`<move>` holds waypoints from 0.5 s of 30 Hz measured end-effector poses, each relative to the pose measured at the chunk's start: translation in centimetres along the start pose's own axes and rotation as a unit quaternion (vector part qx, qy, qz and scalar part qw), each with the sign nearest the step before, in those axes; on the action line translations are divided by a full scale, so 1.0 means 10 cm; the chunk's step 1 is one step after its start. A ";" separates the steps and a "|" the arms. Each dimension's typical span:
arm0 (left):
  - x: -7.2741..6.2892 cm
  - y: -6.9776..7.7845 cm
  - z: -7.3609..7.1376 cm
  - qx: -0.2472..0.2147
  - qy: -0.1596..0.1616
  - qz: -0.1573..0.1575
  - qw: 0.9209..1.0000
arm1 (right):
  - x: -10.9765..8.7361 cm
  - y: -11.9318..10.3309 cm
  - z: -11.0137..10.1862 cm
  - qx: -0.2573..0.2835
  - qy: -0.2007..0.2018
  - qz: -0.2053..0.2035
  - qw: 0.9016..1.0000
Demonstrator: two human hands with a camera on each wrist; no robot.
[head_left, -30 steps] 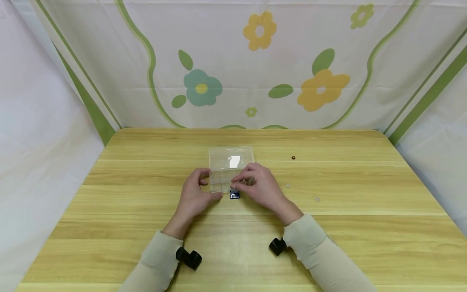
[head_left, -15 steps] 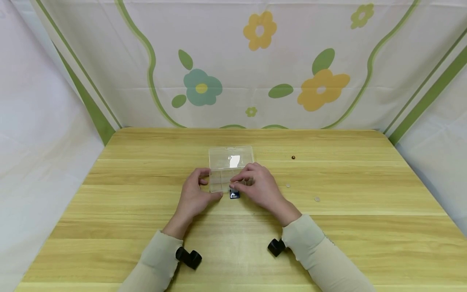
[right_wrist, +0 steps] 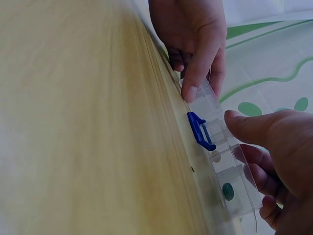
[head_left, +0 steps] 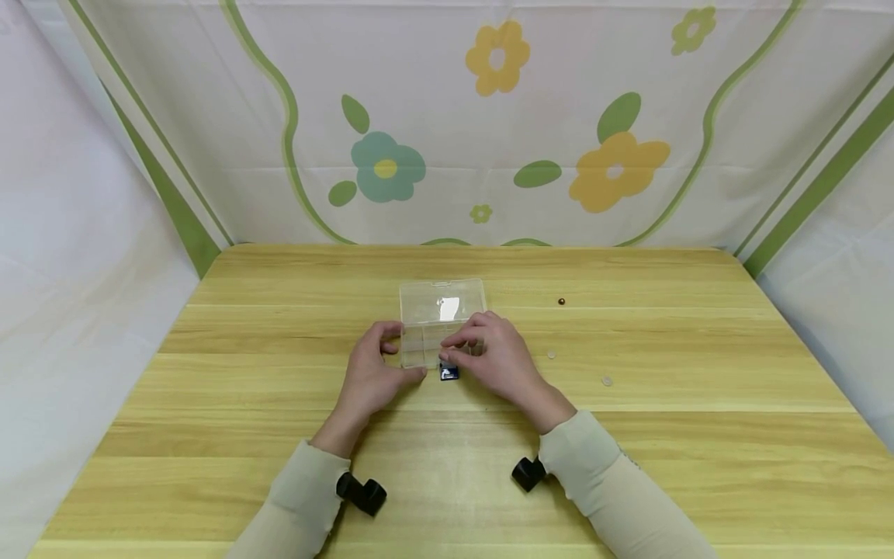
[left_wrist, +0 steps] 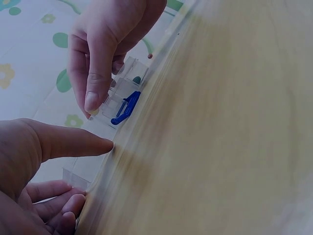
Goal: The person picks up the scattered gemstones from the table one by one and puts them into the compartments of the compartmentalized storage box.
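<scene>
A clear plastic compartment box lies on the table with its lid raised at the back. My left hand grips its left end, thumb along the front and fingers at the side. Over the compartments, my right hand has thumb and index finger together, with a small pale yellowish piece at the tips in the left wrist view. A blue latch-like piece is at the box's front. Inside the box are a dark green oval piece and a pale round disc.
On the wooden table, right of the box, lie a small brown bead and two pale discs, a nearer one and a farther one. A flower-print curtain rises behind the table's far edge.
My right hand and wrist have shifted very slightly left over the box. The left hand and the box have stayed where they were.
</scene>
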State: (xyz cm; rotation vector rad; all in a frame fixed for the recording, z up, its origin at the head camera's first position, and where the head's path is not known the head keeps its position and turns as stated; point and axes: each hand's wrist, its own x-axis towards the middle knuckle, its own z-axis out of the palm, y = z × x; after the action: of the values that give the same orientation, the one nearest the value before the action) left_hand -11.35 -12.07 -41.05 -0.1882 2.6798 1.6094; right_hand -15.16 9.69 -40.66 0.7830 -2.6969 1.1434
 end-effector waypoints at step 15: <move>-0.01 0.00 0.00 0.000 -0.001 -0.002 1.000 | 0.00 0.01 0.01 -0.002 0.005 -0.002 1.000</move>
State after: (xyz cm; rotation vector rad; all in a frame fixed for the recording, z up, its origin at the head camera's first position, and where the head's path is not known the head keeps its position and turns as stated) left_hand -11.28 -12.09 -41.01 -0.1905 2.6769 1.6067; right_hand -15.15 9.68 -40.81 0.7790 -2.6887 1.1374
